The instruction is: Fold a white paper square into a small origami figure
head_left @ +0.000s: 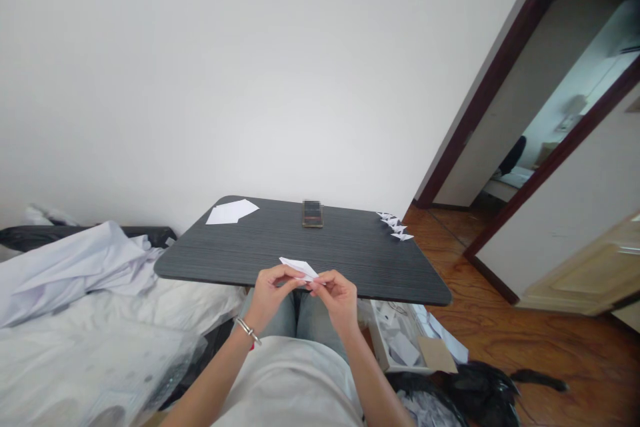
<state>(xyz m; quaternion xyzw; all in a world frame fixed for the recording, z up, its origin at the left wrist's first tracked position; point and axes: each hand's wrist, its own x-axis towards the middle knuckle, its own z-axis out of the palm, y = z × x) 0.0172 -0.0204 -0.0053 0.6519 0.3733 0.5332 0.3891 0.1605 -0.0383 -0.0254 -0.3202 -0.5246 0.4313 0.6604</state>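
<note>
Folded paper [299,269], white, is held just above the near edge of the desk [360,260]. Its long axis slants down toward the right; its lower part is hidden. The fingers of the left hand [273,293] and right hand [339,300] grasp it from both sides. At the far edge, a dark case [313,213] shows no legible writing. A paper sheet [231,212] lies near the far-left corner; paper folds [394,225] line the right corner.
</note>
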